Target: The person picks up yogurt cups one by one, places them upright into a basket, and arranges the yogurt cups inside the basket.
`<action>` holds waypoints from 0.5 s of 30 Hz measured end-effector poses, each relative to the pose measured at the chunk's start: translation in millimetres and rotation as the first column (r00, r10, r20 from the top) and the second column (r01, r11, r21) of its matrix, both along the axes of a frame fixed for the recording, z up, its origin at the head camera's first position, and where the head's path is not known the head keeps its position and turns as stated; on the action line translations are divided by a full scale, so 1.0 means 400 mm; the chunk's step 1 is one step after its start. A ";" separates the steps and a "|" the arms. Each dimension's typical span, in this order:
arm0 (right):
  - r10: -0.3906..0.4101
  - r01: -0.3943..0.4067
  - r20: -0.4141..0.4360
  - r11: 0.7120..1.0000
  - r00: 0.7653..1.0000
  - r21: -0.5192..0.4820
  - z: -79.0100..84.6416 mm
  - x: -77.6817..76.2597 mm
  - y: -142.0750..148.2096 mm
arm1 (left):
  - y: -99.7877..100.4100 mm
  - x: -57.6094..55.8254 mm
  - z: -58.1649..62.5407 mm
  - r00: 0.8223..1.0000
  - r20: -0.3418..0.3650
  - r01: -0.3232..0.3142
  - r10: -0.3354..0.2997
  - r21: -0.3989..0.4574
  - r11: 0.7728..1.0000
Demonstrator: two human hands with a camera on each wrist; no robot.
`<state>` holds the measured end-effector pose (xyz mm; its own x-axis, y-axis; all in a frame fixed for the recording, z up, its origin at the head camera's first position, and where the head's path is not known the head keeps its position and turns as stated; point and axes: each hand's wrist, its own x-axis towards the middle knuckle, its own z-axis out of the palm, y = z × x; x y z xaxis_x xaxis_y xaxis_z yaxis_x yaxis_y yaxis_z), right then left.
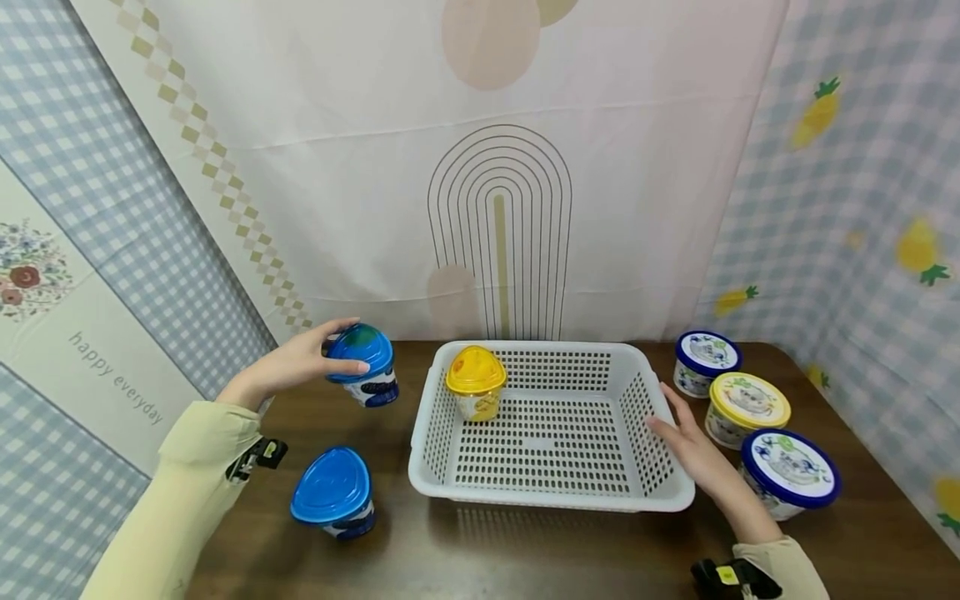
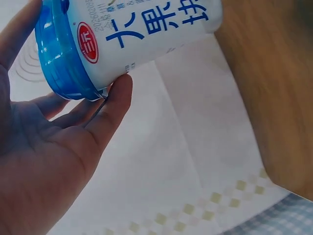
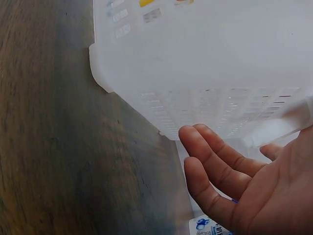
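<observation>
My left hand [image 1: 300, 365] grips a blue-lidded yogurt cup [image 1: 378, 388] by its lid, thumb on the near side, left of the basket. In the left wrist view that cup [image 2: 146, 34] shows a white side with blue characters and a red logo. A white perforated plastic basket [image 1: 555, 497] stands mid-table. My right hand [image 1: 693, 446] holds its right rim, thumb inside and fingers outside; in the right wrist view the fingers [image 3: 215, 161] are loosely bent beside the wall. Inside the basket, at the left, stands a yellow-lidded cup [image 1: 477, 383].
Another blue-lidded cup [image 1: 333, 492] stands on the brown table [image 1: 480, 558] at the near left. Right of the basket are a small blue-rimmed tub [image 1: 707, 362], a yellow-rimmed tub [image 1: 747, 408] and a larger blue-rimmed tub [image 1: 790, 472]. A patterned cloth [image 1: 360, 208] hangs behind.
</observation>
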<state>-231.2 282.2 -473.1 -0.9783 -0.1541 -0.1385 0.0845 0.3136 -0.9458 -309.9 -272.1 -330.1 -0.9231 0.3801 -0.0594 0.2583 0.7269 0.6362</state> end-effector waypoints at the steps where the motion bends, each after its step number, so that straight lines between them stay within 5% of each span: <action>1: 0.000 0.000 -0.001 1.000 1.000 0.001 0.000 -0.001 0.000 | 0.007 0.000 0.008 1.000 -0.008 -0.003 0.003 -0.001 1.000; 15: -0.001 0.001 0.009 1.000 1.000 0.019 0.002 -0.006 0.004 | 0.093 0.005 0.094 0.997 -0.077 -0.002 0.003 0.015 1.000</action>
<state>-233.5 284.0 -472.5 -0.9772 -0.1503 -0.1501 0.0932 0.3315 -0.9388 -308.0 -234.9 -292.7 -0.9257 0.3779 0.0173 0.3049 0.7182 0.6254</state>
